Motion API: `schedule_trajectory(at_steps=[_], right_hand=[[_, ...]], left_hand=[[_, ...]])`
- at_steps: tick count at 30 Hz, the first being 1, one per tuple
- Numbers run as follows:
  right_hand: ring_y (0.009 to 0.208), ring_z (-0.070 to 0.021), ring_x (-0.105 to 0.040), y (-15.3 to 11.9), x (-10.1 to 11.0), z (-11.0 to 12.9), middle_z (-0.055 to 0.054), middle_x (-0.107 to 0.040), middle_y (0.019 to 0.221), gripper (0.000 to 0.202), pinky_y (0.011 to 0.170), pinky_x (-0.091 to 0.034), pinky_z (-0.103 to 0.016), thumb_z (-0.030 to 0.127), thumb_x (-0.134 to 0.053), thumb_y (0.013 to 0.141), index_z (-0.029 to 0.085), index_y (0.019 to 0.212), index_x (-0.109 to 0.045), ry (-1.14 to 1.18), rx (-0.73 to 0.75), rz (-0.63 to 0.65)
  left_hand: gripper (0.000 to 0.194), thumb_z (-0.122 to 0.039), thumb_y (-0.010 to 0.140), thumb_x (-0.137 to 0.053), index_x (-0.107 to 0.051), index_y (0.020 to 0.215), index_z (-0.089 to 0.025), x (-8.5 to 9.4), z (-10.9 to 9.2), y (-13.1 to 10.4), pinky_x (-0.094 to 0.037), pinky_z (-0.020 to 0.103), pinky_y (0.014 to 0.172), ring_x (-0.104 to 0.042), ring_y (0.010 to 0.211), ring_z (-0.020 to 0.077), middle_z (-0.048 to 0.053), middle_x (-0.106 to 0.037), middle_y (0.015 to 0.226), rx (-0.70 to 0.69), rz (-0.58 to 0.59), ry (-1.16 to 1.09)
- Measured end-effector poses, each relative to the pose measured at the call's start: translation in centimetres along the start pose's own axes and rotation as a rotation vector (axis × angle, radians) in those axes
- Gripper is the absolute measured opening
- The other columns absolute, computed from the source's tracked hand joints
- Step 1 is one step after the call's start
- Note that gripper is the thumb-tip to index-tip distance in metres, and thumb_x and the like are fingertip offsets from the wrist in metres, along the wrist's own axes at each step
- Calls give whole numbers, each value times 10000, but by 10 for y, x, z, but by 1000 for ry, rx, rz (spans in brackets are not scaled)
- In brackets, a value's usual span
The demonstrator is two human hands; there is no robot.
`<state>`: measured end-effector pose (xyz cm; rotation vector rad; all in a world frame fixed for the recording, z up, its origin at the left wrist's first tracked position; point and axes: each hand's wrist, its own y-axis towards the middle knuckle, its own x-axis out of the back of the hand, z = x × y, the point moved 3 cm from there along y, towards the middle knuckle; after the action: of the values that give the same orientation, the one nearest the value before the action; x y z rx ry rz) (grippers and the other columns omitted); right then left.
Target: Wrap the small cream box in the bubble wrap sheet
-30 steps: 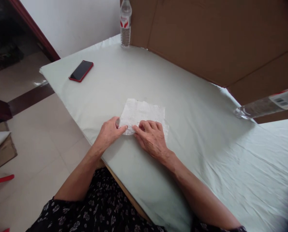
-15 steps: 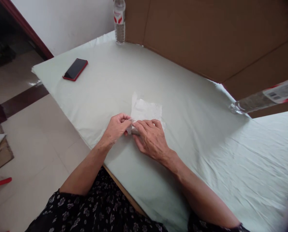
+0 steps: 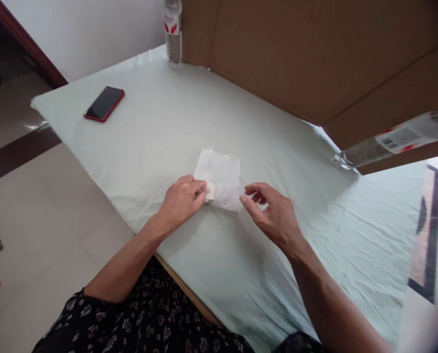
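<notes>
A thin white translucent sheet (image 3: 220, 171) lies flat on the pale green cloth. At its lower left corner, my left hand (image 3: 184, 198) pinches a small whitish piece (image 3: 210, 190) between thumb and fingers; what exactly the piece is cannot be made out. Just right of the sheet is my right hand (image 3: 270, 208), its thumb and fingers apart and curved, with nothing between them.
A phone in a red case (image 3: 104, 104) lies at the back left of the cloth-covered table (image 3: 148, 122). One clear bottle (image 3: 173, 37) stands by a large brown cardboard panel (image 3: 277, 54); another bottle (image 3: 384, 144) leans at the panel's right.
My right hand has let go and moved right, off the sheet. The sheet's lower part now shows. My left hand stays at the sheet's left corner. The view has shifted slightly.
</notes>
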<state>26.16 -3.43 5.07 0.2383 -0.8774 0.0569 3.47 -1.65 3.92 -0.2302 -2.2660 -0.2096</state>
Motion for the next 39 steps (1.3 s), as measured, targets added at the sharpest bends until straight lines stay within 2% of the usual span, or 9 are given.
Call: schedule_trajectory(at_steps=[4, 7, 11, 17, 24, 30, 33, 36, 39], right_hand=[[653, -189, -670, -13, -4, -27, -55, -744, 850, 424, 621, -522, -337, 541, -650, 873, 194, 1115, -670, 92, -275, 190], [657, -191, -678, -9, -22, -29, -74, -727, 910, 601, 566, -522, -319, 575, -658, 868, 174, 1311, -589, 245, -372, 206], [524, -158, -609, 3, -44, -24, -76, -688, 930, 842, 438, -482, -297, 564, -695, 843, 164, 1515, -383, 439, -469, 201], [586, -168, -585, 11, -47, -10, -23, -672, 833, 799, 516, -508, -320, 389, -689, 831, 160, 1521, -357, 485, -318, 32], [525, -120, -485, 18, -55, 19, 62, -564, 711, 717, 474, -456, -282, 339, -666, 844, 210, 1497, -400, 567, -272, 15], [534, -114, -560, 22, -65, 30, 27, -643, 791, 737, 450, -469, -257, 423, -692, 845, 190, 1485, -410, 701, -308, 73], [537, -117, -610, 19, -66, 35, -38, -726, 938, 744, 453, -483, -258, 455, -663, 873, 171, 1501, -381, 725, -316, 129], [574, -122, -645, 14, -66, 40, -100, -750, 1111, 618, 536, -543, -293, 394, -569, 937, 182, 1492, -401, 656, -239, 174], [613, -129, -660, 8, -66, 44, -107, -746, 1194, 551, 644, -585, -333, 276, -495, 953, 218, 1495, -412, 502, -126, 186]], left_hand=[[175, -215, 901, -600, -754, 985, -208, -6, 5, -3, -520, 313, 808, -617, 942, 195, 99, -634, 1150, -133, -125, 22], [202, -191, 928, -562, -733, 1034, -186, -9, 4, -7, -529, 290, 778, -629, 915, 181, 95, -634, 1094, -181, -102, 0], [193, -190, 948, -540, -715, 1028, -176, -10, 0, -11, -531, 313, 817, -636, 941, 199, 89, -646, 1028, -209, -119, 86], [146, -181, 913, -583, -707, 989, -194, -10, -2, -9, -525, 311, 814, -621, 1005, 224, 94, -653, 1077, -228, -110, 177], [131, -186, 915, -579, -699, 967, -185, -9, -6, -5, -516, 283, 742, -615, 853, 170, 83, -641, 1075, -179, -2, 182], [171, -181, 951, -517, -687, 952, -177, -10, -6, -4, -527, 292, 772, -628, 919, 183, 91, -646, 1086, -164, 21, 108], [184, -174, 932, -527, -678, 1037, -167, -11, -4, -4, -532, 317, 808, -635, 945, 194, 101, -651, 1109, -116, 35, 6], [405, -149, 869, -560, -600, 1272, -156, -11, 0, -5, -533, 328, 811, -628, 902, 187, 101, -660, 1111, -77, -5, -125], [565, -160, 812, -601, -526, 1373, -169, -11, 6, -7, -536, 307, 781, -602, 803, 148, 94, -666, 1148, -35, -50, -294]])
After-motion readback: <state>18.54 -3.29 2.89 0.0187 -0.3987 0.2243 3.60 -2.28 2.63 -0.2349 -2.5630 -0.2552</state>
